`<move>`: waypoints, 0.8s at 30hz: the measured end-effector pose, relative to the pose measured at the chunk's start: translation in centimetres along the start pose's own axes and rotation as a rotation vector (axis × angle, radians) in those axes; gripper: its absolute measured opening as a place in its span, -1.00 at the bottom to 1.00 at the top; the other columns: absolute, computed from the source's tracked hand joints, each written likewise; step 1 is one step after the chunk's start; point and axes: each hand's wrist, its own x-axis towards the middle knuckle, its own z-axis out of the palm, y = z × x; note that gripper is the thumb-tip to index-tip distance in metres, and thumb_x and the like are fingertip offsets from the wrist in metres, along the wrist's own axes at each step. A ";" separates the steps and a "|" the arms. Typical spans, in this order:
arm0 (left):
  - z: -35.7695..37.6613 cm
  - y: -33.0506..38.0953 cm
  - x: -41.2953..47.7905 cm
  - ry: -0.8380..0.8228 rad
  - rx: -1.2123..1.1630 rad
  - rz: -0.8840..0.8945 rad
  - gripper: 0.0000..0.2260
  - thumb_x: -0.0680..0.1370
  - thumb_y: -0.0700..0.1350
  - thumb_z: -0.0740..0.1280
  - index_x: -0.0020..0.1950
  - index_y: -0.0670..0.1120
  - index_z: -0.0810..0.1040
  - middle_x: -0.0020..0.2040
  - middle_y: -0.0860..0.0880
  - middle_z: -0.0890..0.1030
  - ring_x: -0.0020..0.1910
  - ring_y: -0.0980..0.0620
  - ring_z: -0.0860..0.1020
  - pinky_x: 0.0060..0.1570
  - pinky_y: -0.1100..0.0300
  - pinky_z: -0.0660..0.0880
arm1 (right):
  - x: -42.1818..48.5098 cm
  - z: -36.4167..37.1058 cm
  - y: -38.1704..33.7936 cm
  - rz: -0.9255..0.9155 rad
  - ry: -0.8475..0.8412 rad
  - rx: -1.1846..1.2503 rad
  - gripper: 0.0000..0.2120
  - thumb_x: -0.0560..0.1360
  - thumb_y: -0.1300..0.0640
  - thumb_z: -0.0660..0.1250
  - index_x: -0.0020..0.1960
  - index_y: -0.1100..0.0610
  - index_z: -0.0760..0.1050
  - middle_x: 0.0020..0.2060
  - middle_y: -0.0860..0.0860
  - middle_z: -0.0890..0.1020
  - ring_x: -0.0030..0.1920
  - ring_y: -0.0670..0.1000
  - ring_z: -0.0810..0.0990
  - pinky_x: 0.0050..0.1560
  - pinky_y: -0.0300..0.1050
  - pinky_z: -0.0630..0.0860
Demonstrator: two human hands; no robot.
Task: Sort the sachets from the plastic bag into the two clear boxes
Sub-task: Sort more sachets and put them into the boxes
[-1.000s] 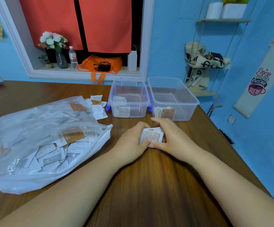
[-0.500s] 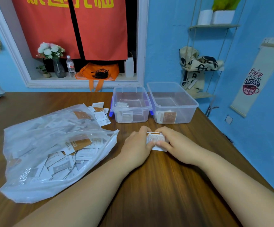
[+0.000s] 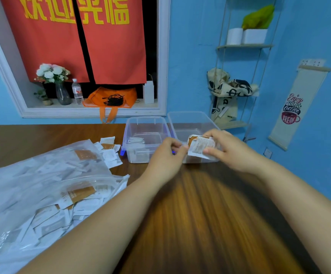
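Now in hand: we judge that we are carrying a small bundle of sachets to the boxes, with most of the sorting left to do.
Right hand: our right hand grips the bundle, thumb on its front face and fingers over its top edge.
Left hand: our left hand is curled, with its fingertips at the bundle's left edge. Blur keeps us from telling whether it pinches or only steadies.
Sachets: the bundle hangs in the air in front of the near wall of the right clear box, with its printed white face toward us and a brown band at its top left.
Boxes: the left clear box stands just beside the right one and holds a few white sachets.
Bag: the plastic bag lies well filled on the counter at our left, with loose sachets near its far edge.
Doing it well: we should read each sachet's print before letting go. We should keep the bundle squared, lift it over the rim and lay it flat inside.
Risk: we think slick packets may fan out and slip, so the left hand should support the open edge.
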 end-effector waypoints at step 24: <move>3.3 -2.2 1.4 0.267 -0.458 -0.180 -0.91 0.51 -0.25 0.36 -0.03 -0.12 0.49 -0.39 0.00 0.45 -0.38 0.07 0.51 -0.13 0.09 0.57 | -0.9 -0.5 2.4 0.033 0.089 0.313 -0.82 0.56 0.10 0.26 0.12 -0.09 0.34 -0.10 -0.19 0.53 -0.14 -0.24 0.49 -0.21 -0.46 0.39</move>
